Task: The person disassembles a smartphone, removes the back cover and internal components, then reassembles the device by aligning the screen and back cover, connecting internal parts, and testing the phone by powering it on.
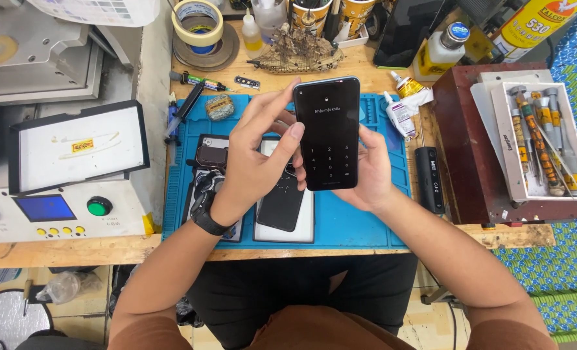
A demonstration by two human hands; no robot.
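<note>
Clearly a two-handed hold: black smartphone [327, 133] raised upright above the blue work mat [360, 223], screen lit with a keypad and facing up toward the head camera. Right hand [369, 172] cupped behind and along the phone's right edge, grip closed around the body so as to steady it. Left hand [256, 159], with a black wristwatch [205, 215] on its wrist, coming in from the left side, fingers loosely spread, thumb [287, 139] laid against the phone's left edge near the glass, seemingly placed for pressing or bracing rather than carrying weight; not wrapped around anything. Below the hands, lying flat on the mat: a dark phone back [281, 206] on a white sheet and another dark device [211, 155] further left, kept within easy reach. Off to the right, a white tray of screwdrivers [541, 139] set on a dark red box [467, 149], near but clear of the mat. At the back of the wooden bench [366, 65], a roll of tape [198, 23] and small bottles, pushed away from the working area.
</note>
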